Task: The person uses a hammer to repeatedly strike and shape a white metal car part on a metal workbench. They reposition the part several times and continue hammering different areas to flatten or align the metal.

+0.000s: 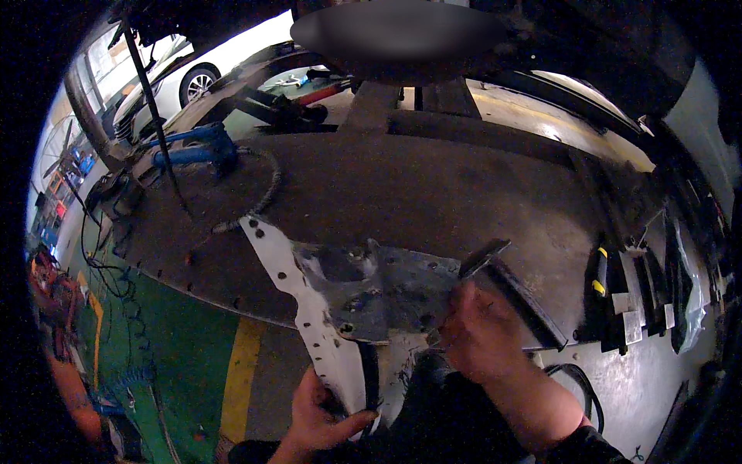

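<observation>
While the left hand [314, 417] grips its near end, a white-and-grey metal panel [359, 298] lies across the near edge of a brown bench [433, 185], its white flange [313, 315] overhanging toward the person. The left fingers curl closed round that lower end, thumb laid across; the right hand [483, 332] is bent at the right side of the grey plate [417, 277], beside a dark T-shaped piece [529, 303], though blur and shadow leave its opening and hold impossible to tell. By its look, the panel is stiff, moderately heavy and hardly fragile, perhaps slick where painted; the flange's narrow end offers the surest hold, its thin rims likely sharp. A hose [273, 185] curls close to the flange's far tip, while the widest room appears to lie beyond the panel.
</observation>
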The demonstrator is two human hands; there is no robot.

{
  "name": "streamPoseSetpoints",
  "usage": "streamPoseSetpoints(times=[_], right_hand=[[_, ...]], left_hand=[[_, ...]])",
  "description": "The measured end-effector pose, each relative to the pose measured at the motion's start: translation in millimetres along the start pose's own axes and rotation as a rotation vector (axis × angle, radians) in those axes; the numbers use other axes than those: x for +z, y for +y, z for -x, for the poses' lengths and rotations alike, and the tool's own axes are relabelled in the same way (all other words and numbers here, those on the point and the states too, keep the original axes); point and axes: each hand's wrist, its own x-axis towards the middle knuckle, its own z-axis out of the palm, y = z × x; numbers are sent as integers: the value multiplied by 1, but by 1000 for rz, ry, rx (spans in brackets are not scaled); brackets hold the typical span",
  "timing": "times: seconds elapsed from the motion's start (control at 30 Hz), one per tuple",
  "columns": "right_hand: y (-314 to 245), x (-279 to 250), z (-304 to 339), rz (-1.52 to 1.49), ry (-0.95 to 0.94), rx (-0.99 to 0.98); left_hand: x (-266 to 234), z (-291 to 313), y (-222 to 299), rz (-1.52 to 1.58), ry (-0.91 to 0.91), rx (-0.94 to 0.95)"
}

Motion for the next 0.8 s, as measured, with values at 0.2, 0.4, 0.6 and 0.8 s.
streamPoseSetpoints(times=[0.2,0.4,0.6,0.8], right_hand=[[6,22,6,-95,126,-219],[1,58,24,-133,-20,-317],[40,81,4,-143,-152,-289],[32,89,-2,-107,-267,-327]], left_hand=[[-3,-1,-10,-19,97,107],[-6,2,-30,277,534,61],[-3,8,-21,-93,698,346],[-16,16,-20,-159,639,483]])
